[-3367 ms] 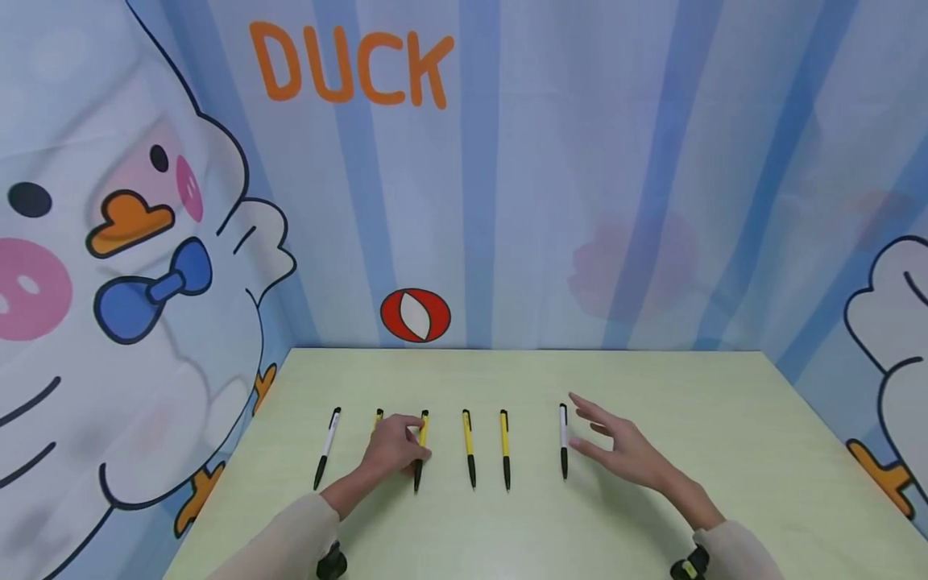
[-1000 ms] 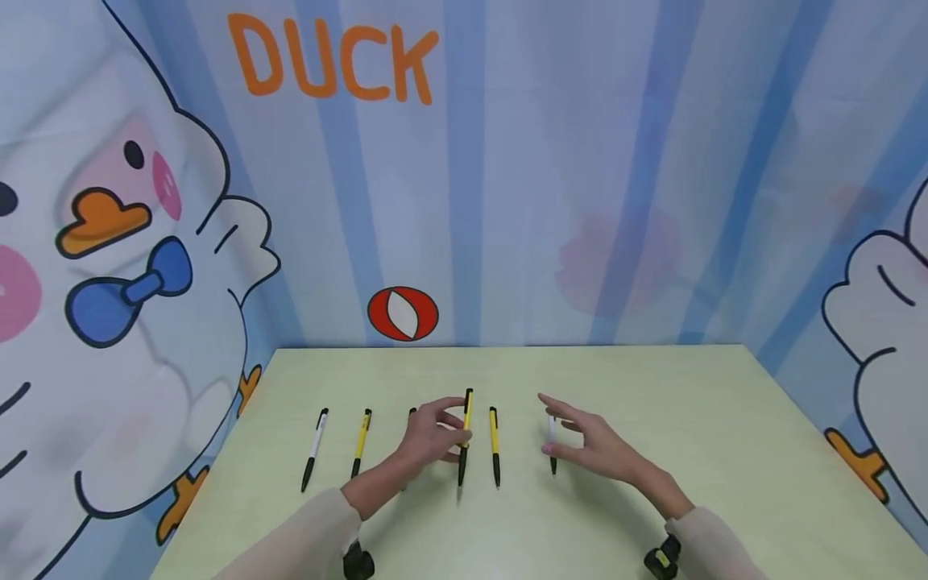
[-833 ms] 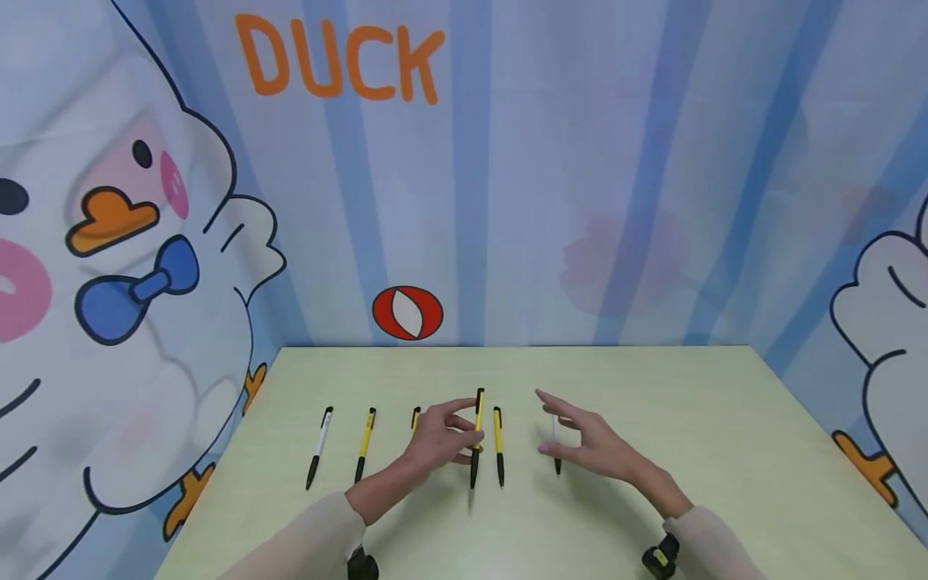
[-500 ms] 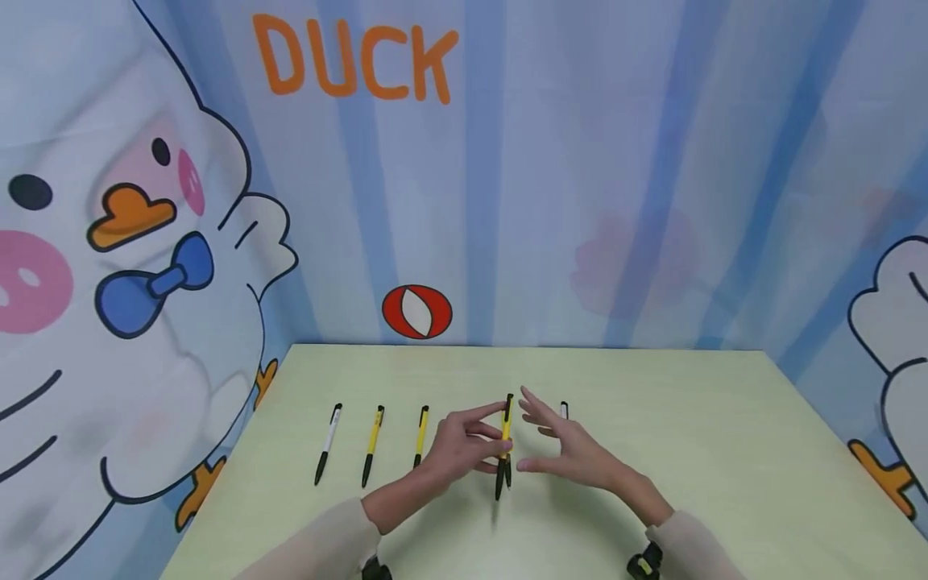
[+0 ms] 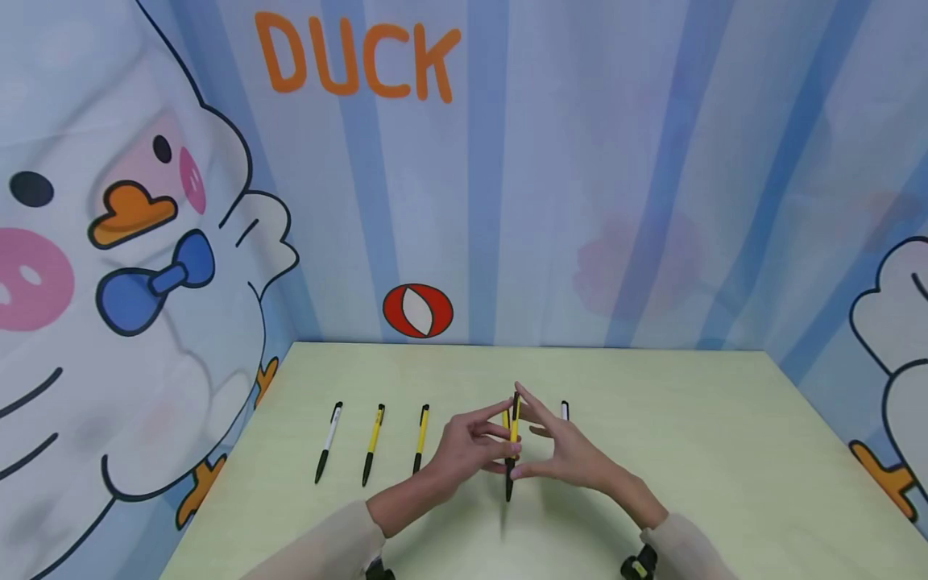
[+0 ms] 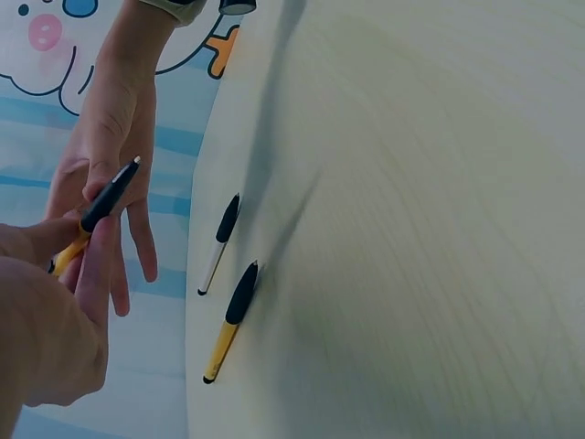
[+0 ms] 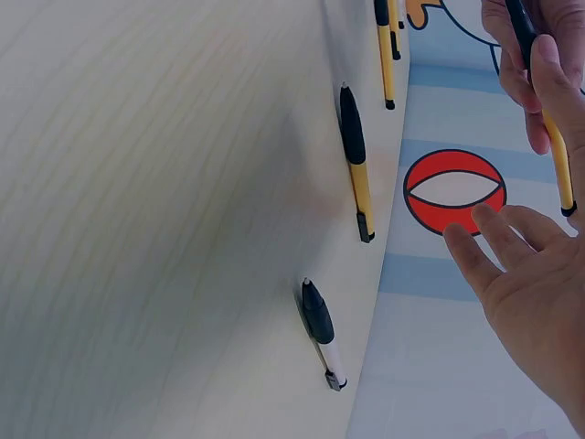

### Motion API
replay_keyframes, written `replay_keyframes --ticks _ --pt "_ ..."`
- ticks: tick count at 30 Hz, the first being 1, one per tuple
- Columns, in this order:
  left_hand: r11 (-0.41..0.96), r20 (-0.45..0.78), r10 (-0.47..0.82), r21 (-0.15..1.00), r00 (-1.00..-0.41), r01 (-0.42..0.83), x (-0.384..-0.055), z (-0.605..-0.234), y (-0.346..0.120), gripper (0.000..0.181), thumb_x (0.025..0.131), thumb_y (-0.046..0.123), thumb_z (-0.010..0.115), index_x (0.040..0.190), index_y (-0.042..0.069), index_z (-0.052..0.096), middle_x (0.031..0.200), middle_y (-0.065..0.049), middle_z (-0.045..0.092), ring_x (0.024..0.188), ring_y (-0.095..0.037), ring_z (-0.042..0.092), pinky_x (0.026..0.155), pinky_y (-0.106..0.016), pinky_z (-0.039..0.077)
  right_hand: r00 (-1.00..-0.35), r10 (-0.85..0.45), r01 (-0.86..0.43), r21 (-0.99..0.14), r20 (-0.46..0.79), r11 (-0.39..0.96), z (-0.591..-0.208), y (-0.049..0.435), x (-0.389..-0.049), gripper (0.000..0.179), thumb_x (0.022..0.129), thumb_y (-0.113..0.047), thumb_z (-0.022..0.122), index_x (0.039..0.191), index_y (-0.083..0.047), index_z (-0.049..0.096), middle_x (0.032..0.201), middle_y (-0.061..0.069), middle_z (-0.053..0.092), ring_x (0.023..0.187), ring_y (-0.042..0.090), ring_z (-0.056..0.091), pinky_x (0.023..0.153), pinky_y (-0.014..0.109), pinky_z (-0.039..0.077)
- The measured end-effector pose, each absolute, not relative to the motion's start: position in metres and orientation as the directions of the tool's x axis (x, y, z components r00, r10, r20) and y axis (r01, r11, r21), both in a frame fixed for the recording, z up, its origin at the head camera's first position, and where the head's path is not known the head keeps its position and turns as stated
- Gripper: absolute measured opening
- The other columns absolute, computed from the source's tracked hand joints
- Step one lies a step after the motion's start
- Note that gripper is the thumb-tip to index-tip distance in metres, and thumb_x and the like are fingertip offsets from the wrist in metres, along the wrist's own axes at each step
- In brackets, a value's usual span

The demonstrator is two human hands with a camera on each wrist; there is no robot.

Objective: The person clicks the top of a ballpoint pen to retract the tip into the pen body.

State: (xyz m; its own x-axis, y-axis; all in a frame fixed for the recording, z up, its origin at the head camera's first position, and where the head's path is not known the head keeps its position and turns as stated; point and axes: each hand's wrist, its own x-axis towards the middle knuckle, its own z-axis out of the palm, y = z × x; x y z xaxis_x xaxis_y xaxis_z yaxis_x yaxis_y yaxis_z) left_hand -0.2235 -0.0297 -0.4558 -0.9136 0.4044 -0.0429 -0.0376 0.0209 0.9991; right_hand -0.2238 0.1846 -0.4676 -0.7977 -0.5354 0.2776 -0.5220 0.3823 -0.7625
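While one slim yellow-and-black pen (image 5: 514, 431) is raised above the pale yellow table (image 5: 652, 403), your left hand (image 5: 464, 447) pinches its barrel between thumb and fingers; your right hand (image 5: 576, 457), fingers spread apart, flanks its other side, contact unclear. Behind lies a second black-gripped yellow pen (image 7: 356, 160).

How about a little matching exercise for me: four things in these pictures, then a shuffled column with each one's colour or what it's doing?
Things
1. Left hand
2. Leftmost pen in the head view
3. Printed ball
4. Word DUCK

Matches
A. Orange
B. White and black, lying on the table
C. Holding a yellow-and-black pen
D. Red and white

Pairs: 1-C, 2-B, 3-D, 4-A
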Motion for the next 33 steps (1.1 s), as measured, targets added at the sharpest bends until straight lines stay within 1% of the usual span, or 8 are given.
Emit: replay_keyframes --ticks 4,11,13,17,19,22,28,33 --pt "0.017 -0.053 0.413 0.999 -0.909 -0.051 -0.225 -0.456 -0.032 0.065 0.088 0.002 0.078 0.147 0.022 0.058 0.110 -0.019 0.075 0.090 -0.020 0.078 0.073 -0.039 0.066 -0.798 -0.526 -0.517 -0.783 0.295 0.345 -0.470 0.181 -0.224 0.111 0.080 -0.024 0.089 0.165 -0.019 0.018 0.160 0.026 0.039 0.139 0.046 0.050 0.107 0.057 0.051" --pt "-0.006 -0.066 0.413 0.997 -0.908 -0.075 -0.226 -0.464 -0.036 0.064 0.086 -0.002 0.079 0.144 0.017 0.060 0.102 -0.016 0.077 0.084 -0.020 0.078 0.070 -0.040 0.066 -0.810 -0.487 -0.512 -0.799 0.327 0.315 -0.480 0.174 -0.219 0.105 0.076 -0.023 0.091 0.160 -0.015 0.029 0.159 0.023 0.042 0.142 0.044 0.047 0.106 0.054 0.052" --pt "-0.014 -0.066 0.424 0.997 -0.903 -0.079 -0.225 -0.467 -0.036 0.064 0.086 -0.002 0.078 0.144 0.017 0.060 0.101 -0.016 0.078 0.083 -0.019 0.078 0.069 -0.041 0.066 -0.810 -0.491 -0.508 -0.800 0.320 0.318 -0.482 0.174 -0.217 0.106 0.077 -0.023 0.091 0.161 -0.015 0.026 0.161 0.023 0.039 0.142 0.045 0.046 0.106 0.056 0.051" --pt "-0.006 -0.045 0.454 0.999 -0.890 -0.053 -0.224 -0.469 -0.037 0.064 0.087 -0.001 0.078 0.145 0.017 0.059 0.104 -0.016 0.077 0.084 -0.018 0.078 0.071 -0.040 0.066 -0.809 -0.514 -0.487 -0.816 0.286 0.311 -0.482 0.176 -0.215 0.115 0.081 -0.021 0.088 0.165 -0.021 0.010 0.163 0.024 0.034 0.143 0.045 0.045 0.107 0.060 0.049" --pt "0.004 -0.032 0.467 0.999 -0.884 -0.034 -0.224 -0.468 -0.038 0.064 0.087 0.000 0.078 0.146 0.019 0.059 0.105 -0.015 0.076 0.085 -0.017 0.077 0.071 -0.040 0.066 -0.812 -0.517 -0.474 -0.822 0.269 0.317 -0.481 0.177 -0.215 0.119 0.082 -0.020 0.087 0.166 -0.025 0.002 0.163 0.024 0.033 0.144 0.044 0.044 0.109 0.060 0.048" --pt "0.017 -0.022 0.487 1.000 -0.873 -0.016 -0.224 -0.467 -0.039 0.065 0.088 0.002 0.078 0.147 0.021 0.057 0.105 -0.013 0.074 0.085 -0.015 0.076 0.072 -0.040 0.066 -0.816 -0.515 -0.473 -0.814 0.260 0.338 -0.481 0.178 -0.214 0.121 0.083 -0.022 0.086 0.166 -0.027 -0.002 0.161 0.024 0.037 0.144 0.043 0.044 0.110 0.060 0.046" --pt "0.006 -0.023 0.512 1.000 -0.859 -0.023 -0.223 -0.465 -0.042 0.066 0.090 0.002 0.076 0.149 0.023 0.055 0.106 -0.009 0.070 0.086 -0.013 0.074 0.074 -0.042 0.066 -0.799 -0.526 -0.523 -0.771 0.293 0.364 -0.479 0.180 -0.217 0.118 0.084 -0.022 0.085 0.166 -0.020 0.001 0.157 0.028 0.041 0.142 0.047 0.046 0.108 0.061 0.048" --pt "0.012 -0.026 0.472 1.000 -0.881 -0.023 -0.224 -0.462 -0.046 0.066 0.089 0.003 0.076 0.149 0.023 0.055 0.109 -0.013 0.069 0.087 -0.013 0.075 0.074 -0.043 0.066 -0.795 -0.516 -0.555 -0.726 0.319 0.406 -0.475 0.187 -0.218 0.102 0.089 -0.024 0.081 0.165 -0.012 0.014 0.156 0.027 0.044 0.140 0.048 0.048 0.106 0.061 0.050"
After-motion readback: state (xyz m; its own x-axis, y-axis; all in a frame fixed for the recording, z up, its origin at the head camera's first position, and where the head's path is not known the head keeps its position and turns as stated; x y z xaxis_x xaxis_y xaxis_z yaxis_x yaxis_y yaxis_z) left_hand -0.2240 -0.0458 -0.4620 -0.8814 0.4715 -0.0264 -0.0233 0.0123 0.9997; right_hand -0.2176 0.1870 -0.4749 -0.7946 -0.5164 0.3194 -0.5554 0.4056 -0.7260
